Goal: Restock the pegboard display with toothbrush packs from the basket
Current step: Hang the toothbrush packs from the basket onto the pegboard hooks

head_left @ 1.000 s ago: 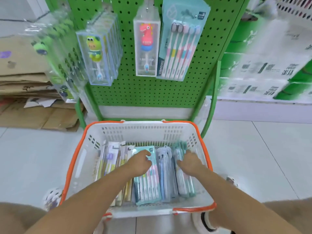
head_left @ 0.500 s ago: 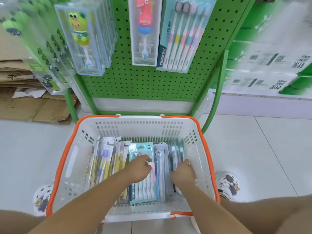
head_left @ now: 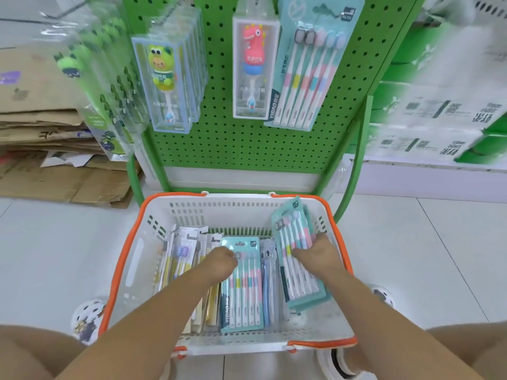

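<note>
Item: teal packs lifted from basket, bound for pegboard.

We hold a few stacked teal packs (head_left: 296,250) in our right hand (head_left: 318,256), fingers curled round their middle, tilted up against the basket's (head_left: 129,259) right wall so the hang holes lead. Our left hand (head_left: 220,263) rests on the loose pack (head_left: 242,283) lying flat in the basket, seemingly steadying the rest; whether it grips we cannot tell. Remaining stock stands on edge in rows there. The pegboard (head_left: 233,144) directly behind carries a matching pack (head_left: 307,64), the likely hook for ours.
</note>
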